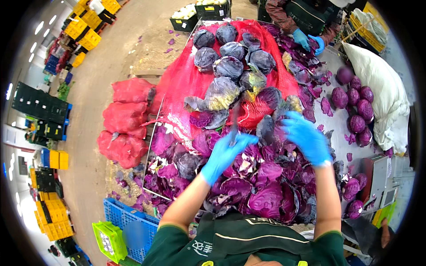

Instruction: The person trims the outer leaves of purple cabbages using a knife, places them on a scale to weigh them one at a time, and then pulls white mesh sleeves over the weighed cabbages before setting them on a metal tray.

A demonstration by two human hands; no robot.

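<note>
My left hand (pixel 226 153), in a blue glove, is closed round a knife (pixel 234 117) whose narrow blade points away from me and looks blurred. To the right, my blue-gloved right hand (pixel 308 137) is over the leaves with its fingers stretched apart, somewhat smeared by motion; I see nothing gripped in it. Loose purple cabbage leaves (pixel 266 195) heap up under both hands. Beyond them, several untrimmed red cabbages (pixel 227 67) with dull outer leaves lie on a red mesh sack (pixel 177 93) spread over the metal table (pixel 330 128).
Peeled red cabbages (pixel 353 97) sit at the right beside a white sack (pixel 377 97). Across the table a co-worker's gloved hands (pixel 308 42) handle leaves. Filled red mesh sacks (pixel 126 117) are stacked left. A blue pallet (pixel 133 221) and a green crate (pixel 108 241) stand at lower left.
</note>
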